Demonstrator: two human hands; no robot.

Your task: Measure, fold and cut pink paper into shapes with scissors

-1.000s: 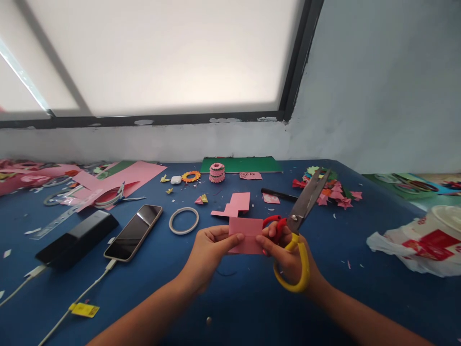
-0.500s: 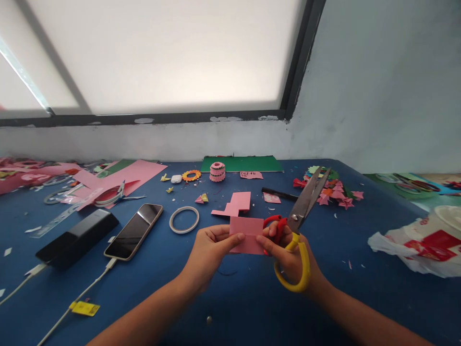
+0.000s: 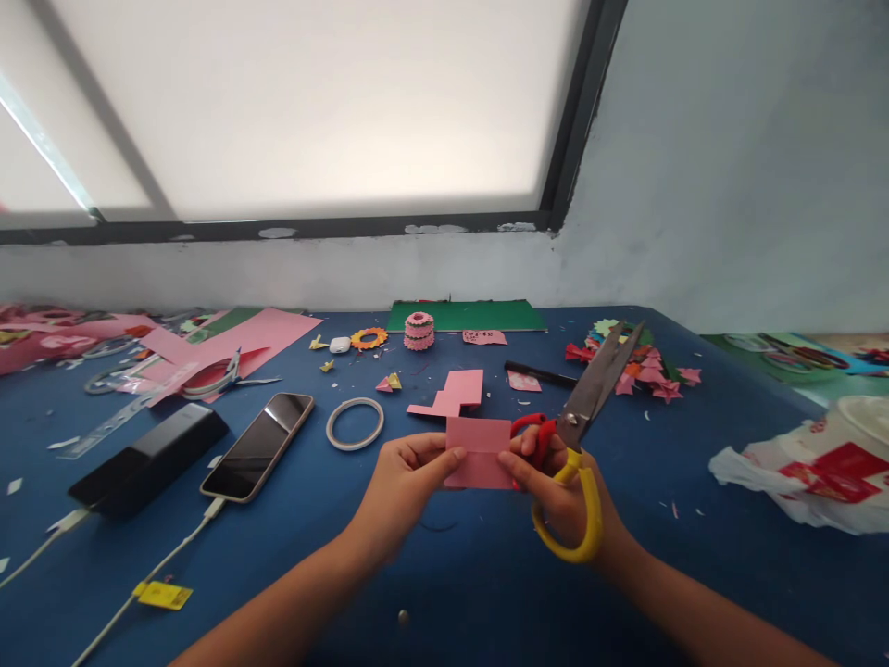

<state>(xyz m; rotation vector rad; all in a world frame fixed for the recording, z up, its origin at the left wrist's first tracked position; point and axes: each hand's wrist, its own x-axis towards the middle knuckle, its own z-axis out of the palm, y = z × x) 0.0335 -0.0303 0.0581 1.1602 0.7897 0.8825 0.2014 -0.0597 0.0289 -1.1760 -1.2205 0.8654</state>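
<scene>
**Current state.** The left hand [image 3: 406,477] is closed in a narrow pinch on the left edge of the pink paper piece [image 3: 479,452], thumb on top and fingers beneath. The right hand [image 3: 564,496] is closed around the scissors [image 3: 582,417]. Its fingers pass through the yellow loop, and its thumb and fingertips also grip the right edge of the same piece. The piece is held flat between both hands, just above the blue table [image 3: 292,556], near the person and at the centre of the view.

**Change.** Over the last second the piece and both hands shift slightly to the right. The scissor blades swing a little further right, and their tip now lies over the pile of folded paper stars [image 3: 649,371]. Neither hand changes its grip. The blades appear shut and point away from the piece, toward the far right.

**Meaning for the work in hand.** Judged from the blade position, no cut is under way. The movement is a small repositioning of the piece, with the scissors carried idle in the right hand.

**Surroundings.**
- A stepped pink cut-out [image 3: 451,394] lies on the table just beyond the held piece.
- A tape ring [image 3: 355,424] lies to the left of the cut-out.
- A phone [image 3: 258,446] and a black power bank [image 3: 149,459], both cabled, lie further left.
- A plastic bag [image 3: 806,468] sits at the right edge, well apart from the hands.
</scene>
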